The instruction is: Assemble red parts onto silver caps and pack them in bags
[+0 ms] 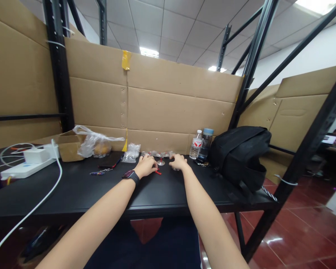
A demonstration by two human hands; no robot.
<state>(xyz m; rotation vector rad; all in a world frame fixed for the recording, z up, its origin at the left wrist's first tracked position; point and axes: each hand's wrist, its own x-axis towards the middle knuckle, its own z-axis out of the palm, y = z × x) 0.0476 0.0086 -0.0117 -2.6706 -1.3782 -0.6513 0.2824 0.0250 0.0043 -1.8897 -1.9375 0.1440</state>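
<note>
we locate the small clear piece with a red part on the black desk, in the gap between the two hands. the left hand is on its left side; the right hand is on its right side. we note that the hands are apart from each other, both palm-down and low over the desk surface, with the fingers bent. we cannot tell whether either hand is closed on anything, as the fingertips are partly hidden and small in this view. a red strip lies at the fingers of the left hand, on the near side of the clear piece. behind the clear piece we find a row of clear packets. the bundle of clear bags lies to the left of the left hand. beyond the right hand, to the right, we find a clear water bottle standing upright.
</note>
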